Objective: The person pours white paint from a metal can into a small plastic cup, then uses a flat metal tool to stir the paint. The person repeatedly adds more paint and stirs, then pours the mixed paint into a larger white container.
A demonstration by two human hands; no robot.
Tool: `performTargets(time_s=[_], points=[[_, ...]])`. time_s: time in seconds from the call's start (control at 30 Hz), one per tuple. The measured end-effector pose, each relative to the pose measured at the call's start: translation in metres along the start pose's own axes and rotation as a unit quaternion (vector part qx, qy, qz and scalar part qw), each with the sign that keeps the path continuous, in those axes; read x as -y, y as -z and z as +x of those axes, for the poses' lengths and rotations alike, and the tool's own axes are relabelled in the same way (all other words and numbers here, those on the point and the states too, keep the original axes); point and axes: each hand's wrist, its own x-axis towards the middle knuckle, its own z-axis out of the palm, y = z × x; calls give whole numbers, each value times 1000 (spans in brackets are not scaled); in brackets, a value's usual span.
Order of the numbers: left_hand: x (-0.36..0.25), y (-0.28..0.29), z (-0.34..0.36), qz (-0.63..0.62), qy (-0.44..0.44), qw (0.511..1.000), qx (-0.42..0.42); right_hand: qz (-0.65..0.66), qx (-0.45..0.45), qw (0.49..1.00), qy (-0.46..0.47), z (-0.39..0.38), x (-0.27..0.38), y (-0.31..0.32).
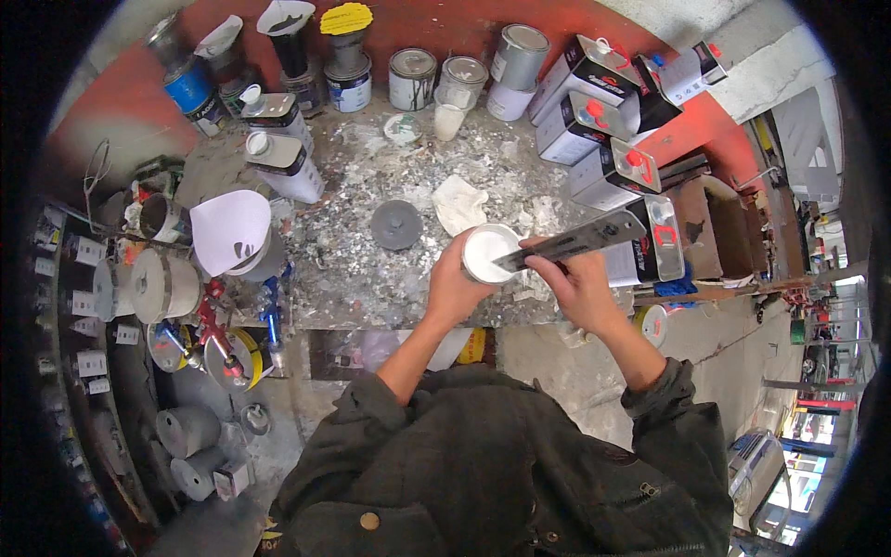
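Observation:
A cup [471, 264] of white paint [488, 251] is tilted a little above the bench's front edge. My left hand [453, 290] is wrapped round its left side. In my right hand [577, 283] is a long, flat metal mixing stick [589, 236] with a hole at its upper end. The stick slants down to the left, and its lower end is at the cup's mouth, over or in the paint. Behind the cup lies a crumpled white cloth [459, 204]. A round grey lid [396, 226] rests on the bench to its left.
The paint-spattered bench [348, 172] carries paint cans [412, 79] along the back. Rectangular metal tins [614, 172] line the right side. At left stand a container with a paper strainer [232, 230] and red and blue spray guns [215, 325]. A cardboard box [729, 223] is farther right.

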Motion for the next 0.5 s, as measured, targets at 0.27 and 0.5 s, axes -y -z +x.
performTargets(time_s=[0.27,0.5], points=[[3,2,-4,62,-18,998,11,-16,-75,996,56,18,20,42],[-2,5,2,10,3,1000,24,-2,-49,997,62,17,-6,7]])
